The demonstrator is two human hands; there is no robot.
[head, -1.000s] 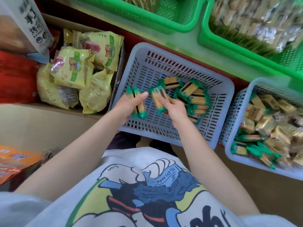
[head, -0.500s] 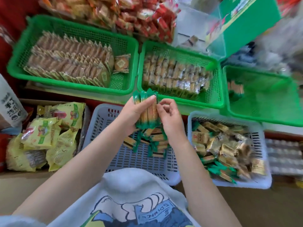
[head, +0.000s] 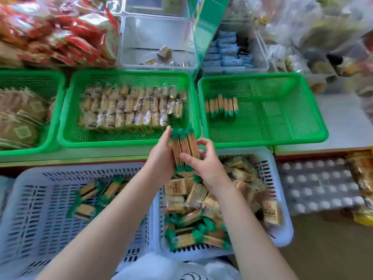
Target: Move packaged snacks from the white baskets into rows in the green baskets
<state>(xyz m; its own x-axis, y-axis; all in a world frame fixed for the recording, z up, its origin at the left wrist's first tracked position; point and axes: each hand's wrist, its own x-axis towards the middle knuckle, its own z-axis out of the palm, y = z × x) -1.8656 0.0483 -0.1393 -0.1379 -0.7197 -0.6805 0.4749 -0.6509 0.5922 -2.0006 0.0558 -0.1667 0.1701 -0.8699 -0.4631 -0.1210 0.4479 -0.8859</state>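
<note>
Both hands hold a stack of green-ended snack packs [head: 184, 147] upright above the gap between baskets. My left hand [head: 161, 160] cups the stack's left side, and my right hand [head: 203, 162] pinches its right side with thumb and fingers. Below lie two white baskets: the left white basket [head: 36, 209] holds a few packs, the right white basket [head: 278, 223] holds several. The right green basket [head: 302, 134] has one short row of packs [head: 221, 107] at its left. The middle green basket [head: 125, 138] is filled with rows.
A third green basket [head: 30, 150] at the left holds flat brown packs. Behind stand clear bins [head: 157, 39], red packets [head: 60, 35] and blue-white packs [head: 226, 51]. An egg tray [head: 314, 184] lies at the right, beyond the white baskets.
My hands picked packs out of the left white basket, gathered them into one stack and carried it up and right, towards the green baskets. The view swung up and right.
</note>
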